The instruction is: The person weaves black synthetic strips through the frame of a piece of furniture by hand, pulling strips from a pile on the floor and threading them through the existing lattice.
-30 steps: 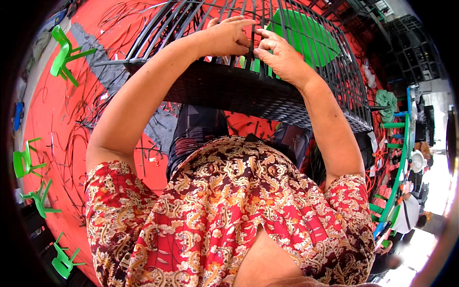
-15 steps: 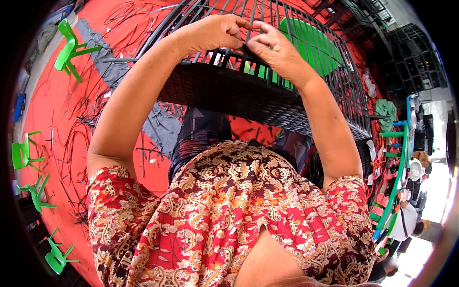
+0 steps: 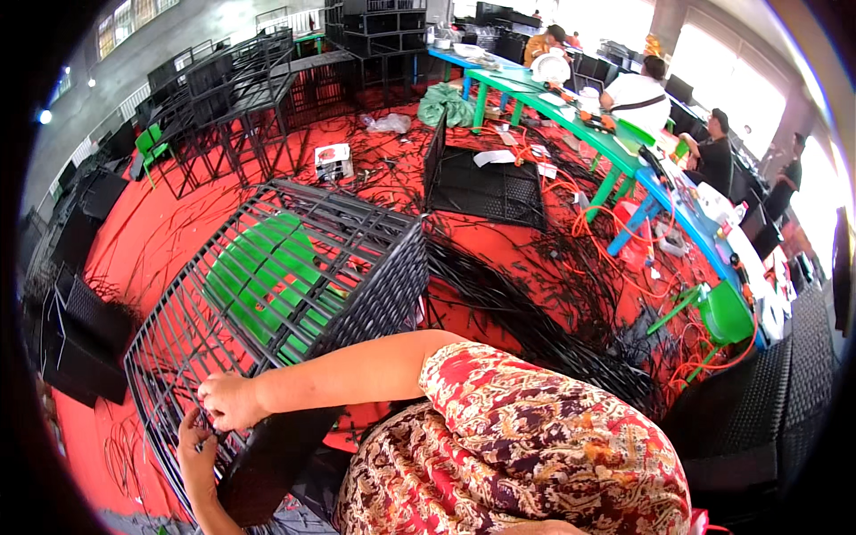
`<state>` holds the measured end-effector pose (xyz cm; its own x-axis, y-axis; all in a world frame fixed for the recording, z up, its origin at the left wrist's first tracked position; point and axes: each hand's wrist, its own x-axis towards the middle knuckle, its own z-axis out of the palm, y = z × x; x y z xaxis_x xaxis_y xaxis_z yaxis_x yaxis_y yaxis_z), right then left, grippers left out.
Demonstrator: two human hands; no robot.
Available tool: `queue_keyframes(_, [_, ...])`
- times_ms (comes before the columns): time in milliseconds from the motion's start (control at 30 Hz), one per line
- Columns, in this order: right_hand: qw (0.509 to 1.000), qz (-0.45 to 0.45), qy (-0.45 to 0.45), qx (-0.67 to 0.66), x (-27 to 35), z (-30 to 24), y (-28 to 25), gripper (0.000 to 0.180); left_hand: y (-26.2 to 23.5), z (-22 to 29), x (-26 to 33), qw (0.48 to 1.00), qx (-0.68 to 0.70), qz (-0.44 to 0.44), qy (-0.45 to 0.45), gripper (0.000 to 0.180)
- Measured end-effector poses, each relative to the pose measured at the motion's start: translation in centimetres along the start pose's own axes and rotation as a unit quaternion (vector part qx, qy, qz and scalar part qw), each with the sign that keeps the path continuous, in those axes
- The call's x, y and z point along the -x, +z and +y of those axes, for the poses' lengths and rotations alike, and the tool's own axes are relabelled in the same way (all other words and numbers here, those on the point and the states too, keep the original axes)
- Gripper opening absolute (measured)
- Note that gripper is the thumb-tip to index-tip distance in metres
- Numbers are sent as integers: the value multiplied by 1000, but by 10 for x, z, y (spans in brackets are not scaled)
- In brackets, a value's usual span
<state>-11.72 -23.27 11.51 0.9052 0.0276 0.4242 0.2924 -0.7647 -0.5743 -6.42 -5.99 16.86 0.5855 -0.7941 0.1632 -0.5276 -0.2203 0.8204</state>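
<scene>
A black frame (image 3: 426, 267) with woven sides and a grid of thin bars stands tilted before me, at left of centre. Through its bars shows a green plastic chair (image 3: 259, 276). My right hand (image 3: 234, 401) reaches across to the frame's near left part, its fingers curled down onto the bars. Close below it, my left hand (image 3: 196, 443) comes up from the lower edge with thumb and fingers bent together beside the same bars. Whatever is pinched between the fingertips is too small to make out.
Bundled black strips (image 3: 526, 312) lie on the red floor covering (image 3: 357, 134) to the right. Green and blue tables (image 3: 580, 134) curve along the right, with several people (image 3: 637, 98) behind. Black frames (image 3: 223, 107) are stacked at the back left. A green chair (image 3: 722, 312) stands at right.
The view has swung far to the right and up, now showing the room, tables and people. Both hands stay at the frame's bars, close together, and appear lower left in the picture.
</scene>
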Motion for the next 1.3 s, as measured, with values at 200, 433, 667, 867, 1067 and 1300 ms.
queue_keyframes(200, [1000,-20,1,11,7,-11,-32,20,3,-1,-18,987,130,-39,-87,6])
queue_keyframes(433, [996,-43,12,-72,4,-3,-21,16,5,10,-12,994,67,-42,-70,15])
queue_keyframes(667, [996,-28,-6,-84,2,-5,-20,16,3,3,-7,988,118,-42,-94,32])
queue_keyframes(867, [976,-133,49,-163,-10,8,-30,18,0,4,-8,985,164,-23,-49,11])
queue_keyframes(1067, [984,-125,42,-121,-8,7,-33,17,2,12,-10,987,155,-7,-48,4])
queue_keyframes(1300, [975,-151,-14,-160,-10,22,-5,24,0,-33,-5,1000,1,12,5,48])
